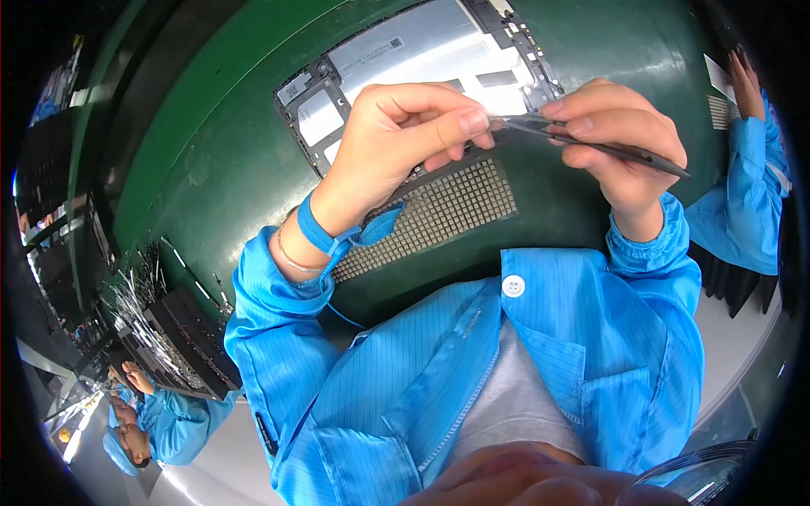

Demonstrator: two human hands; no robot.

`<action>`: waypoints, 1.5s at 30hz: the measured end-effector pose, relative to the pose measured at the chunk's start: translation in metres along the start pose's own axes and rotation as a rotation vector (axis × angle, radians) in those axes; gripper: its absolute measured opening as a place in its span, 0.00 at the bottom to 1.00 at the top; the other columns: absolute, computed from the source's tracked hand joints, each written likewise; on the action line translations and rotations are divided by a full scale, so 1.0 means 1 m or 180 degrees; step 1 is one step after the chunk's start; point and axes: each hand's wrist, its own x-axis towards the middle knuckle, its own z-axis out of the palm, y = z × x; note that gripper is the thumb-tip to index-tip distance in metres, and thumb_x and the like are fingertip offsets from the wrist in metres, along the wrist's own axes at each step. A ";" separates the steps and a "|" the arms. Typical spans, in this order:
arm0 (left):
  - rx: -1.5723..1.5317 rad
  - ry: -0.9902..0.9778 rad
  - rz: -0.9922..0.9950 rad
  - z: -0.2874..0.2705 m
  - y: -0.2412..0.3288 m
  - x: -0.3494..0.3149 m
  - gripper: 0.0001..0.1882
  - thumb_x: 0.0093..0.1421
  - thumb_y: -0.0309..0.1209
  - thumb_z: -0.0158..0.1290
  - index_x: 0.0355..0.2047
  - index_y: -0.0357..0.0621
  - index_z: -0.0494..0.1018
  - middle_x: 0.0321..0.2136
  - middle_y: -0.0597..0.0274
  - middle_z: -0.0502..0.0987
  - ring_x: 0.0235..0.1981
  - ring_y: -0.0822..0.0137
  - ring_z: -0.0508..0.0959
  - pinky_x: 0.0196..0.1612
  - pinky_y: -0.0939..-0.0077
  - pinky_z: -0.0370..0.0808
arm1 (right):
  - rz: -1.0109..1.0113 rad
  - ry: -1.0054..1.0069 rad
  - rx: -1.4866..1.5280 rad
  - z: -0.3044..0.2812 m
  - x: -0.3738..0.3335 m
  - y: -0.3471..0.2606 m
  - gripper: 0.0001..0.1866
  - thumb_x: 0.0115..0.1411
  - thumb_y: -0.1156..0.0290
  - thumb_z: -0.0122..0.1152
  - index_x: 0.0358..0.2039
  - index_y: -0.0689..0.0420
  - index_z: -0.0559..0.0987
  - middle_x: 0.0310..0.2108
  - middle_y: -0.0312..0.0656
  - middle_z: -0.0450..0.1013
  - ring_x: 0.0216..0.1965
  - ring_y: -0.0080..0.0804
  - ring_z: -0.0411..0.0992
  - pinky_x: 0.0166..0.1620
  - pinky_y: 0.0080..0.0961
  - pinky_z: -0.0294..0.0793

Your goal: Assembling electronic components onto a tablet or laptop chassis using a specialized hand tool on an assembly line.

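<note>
My right hand (pixel 623 131) grips a pair of dark tweezers (pixel 648 160) between thumb and fingers, the tips pointing left. My left hand (pixel 401 135) is closed in a pinch right at those tips; whatever small piece lies between its thumb and finger is too small to name. Both hands are above the near edge of an opened tablet (pixel 405 55), whose silvery inner plate and dark frame show. Just below the tablet, a sheet of small square pads (pixel 456 207) lies on the green table, partly hidden by my left wrist and its blue strap (pixel 316 226).
The green table (pixel 582 194) spreads around the tablet. A dark rack with many thin strips (pixel 160 329) stands at the left. A co-worker in blue (pixel 169 422) is beyond it, and another person's blue sleeve (pixel 747 177) reaches in at the right, beside a second sheet (pixel 720 110).
</note>
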 end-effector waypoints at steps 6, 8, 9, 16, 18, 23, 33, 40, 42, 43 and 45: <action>0.0026 -0.0033 0.0025 0.000 -0.001 0.000 0.08 0.61 0.28 0.57 0.35 0.34 0.80 0.27 0.59 0.81 0.22 0.80 0.71 0.22 0.87 0.65 | 0.0087 0.0035 0.0092 0.000 0.000 0.000 0.14 0.44 0.81 0.72 0.33 0.67 0.80 0.34 0.55 0.78 0.36 0.42 0.79 0.38 0.28 0.79; 0.0033 -0.0031 0.0023 0.000 -0.001 0.001 0.08 0.60 0.27 0.57 0.35 0.34 0.80 0.27 0.60 0.80 0.22 0.80 0.71 0.22 0.87 0.65 | 0.0100 0.0042 0.0086 0.000 0.000 0.000 0.14 0.44 0.81 0.72 0.33 0.67 0.80 0.34 0.55 0.78 0.36 0.42 0.79 0.38 0.28 0.79; 0.0037 -0.0027 0.0022 0.000 -0.001 0.000 0.07 0.60 0.27 0.57 0.35 0.34 0.80 0.27 0.60 0.80 0.22 0.80 0.71 0.22 0.87 0.65 | 0.0113 0.0038 0.0082 0.000 0.000 0.000 0.14 0.44 0.81 0.72 0.33 0.67 0.80 0.33 0.55 0.78 0.36 0.42 0.79 0.38 0.28 0.79; 0.0076 -0.0033 0.0041 0.002 0.000 0.000 0.07 0.60 0.26 0.57 0.35 0.35 0.80 0.27 0.61 0.80 0.22 0.81 0.71 0.22 0.88 0.65 | 0.0360 0.0179 0.0450 -0.001 -0.005 -0.001 0.12 0.47 0.84 0.68 0.34 0.69 0.79 0.35 0.57 0.77 0.38 0.43 0.78 0.42 0.29 0.79; 0.0159 -0.0034 0.0044 0.002 0.000 0.000 0.07 0.59 0.26 0.58 0.35 0.36 0.81 0.27 0.62 0.80 0.23 0.81 0.72 0.21 0.88 0.65 | 0.0400 0.0175 0.0541 -0.002 -0.005 -0.001 0.12 0.48 0.85 0.67 0.35 0.70 0.79 0.36 0.57 0.77 0.39 0.43 0.78 0.43 0.30 0.79; 0.0226 -0.0110 0.0081 0.002 -0.001 0.000 0.06 0.59 0.26 0.58 0.35 0.37 0.81 0.28 0.63 0.80 0.23 0.80 0.73 0.21 0.88 0.65 | 0.0456 0.0119 0.0692 -0.003 -0.005 0.000 0.11 0.49 0.86 0.65 0.36 0.70 0.78 0.37 0.58 0.76 0.40 0.44 0.78 0.45 0.32 0.79; 0.0198 -0.0160 0.0119 0.002 0.001 -0.001 0.06 0.58 0.23 0.59 0.35 0.37 0.81 0.30 0.61 0.80 0.25 0.77 0.75 0.25 0.87 0.70 | 0.0523 0.0164 0.0757 -0.002 -0.004 -0.001 0.11 0.48 0.85 0.65 0.34 0.70 0.78 0.35 0.57 0.76 0.39 0.44 0.78 0.44 0.31 0.79; 0.0319 -0.0252 0.0155 -0.001 0.000 0.000 0.06 0.58 0.22 0.59 0.36 0.36 0.81 0.32 0.59 0.80 0.30 0.74 0.77 0.30 0.85 0.74 | 0.0589 0.0084 0.0711 -0.003 -0.002 -0.001 0.11 0.49 0.85 0.66 0.34 0.68 0.79 0.34 0.56 0.77 0.39 0.44 0.78 0.43 0.32 0.79; 0.0504 -0.0247 0.0385 0.001 -0.001 0.000 0.04 0.58 0.20 0.56 0.33 0.33 0.79 0.32 0.55 0.79 0.23 0.78 0.72 0.22 0.88 0.66 | 0.0593 0.0096 0.0758 -0.002 -0.003 0.001 0.10 0.49 0.85 0.66 0.34 0.68 0.79 0.34 0.56 0.77 0.38 0.44 0.78 0.43 0.32 0.80; 0.0505 -0.0250 0.0385 0.001 -0.001 0.000 0.04 0.58 0.20 0.56 0.33 0.33 0.79 0.32 0.55 0.79 0.23 0.78 0.72 0.22 0.88 0.66 | 0.0595 0.0108 0.0804 -0.003 -0.004 0.001 0.10 0.49 0.85 0.66 0.34 0.68 0.79 0.34 0.55 0.77 0.38 0.44 0.78 0.43 0.32 0.80; 0.0627 -0.0245 0.0372 0.002 0.000 0.001 0.04 0.58 0.21 0.56 0.33 0.34 0.80 0.31 0.56 0.79 0.23 0.79 0.72 0.22 0.88 0.65 | 0.0623 0.0083 0.0818 -0.005 -0.003 0.001 0.10 0.49 0.85 0.66 0.34 0.68 0.79 0.34 0.55 0.77 0.38 0.44 0.78 0.42 0.32 0.80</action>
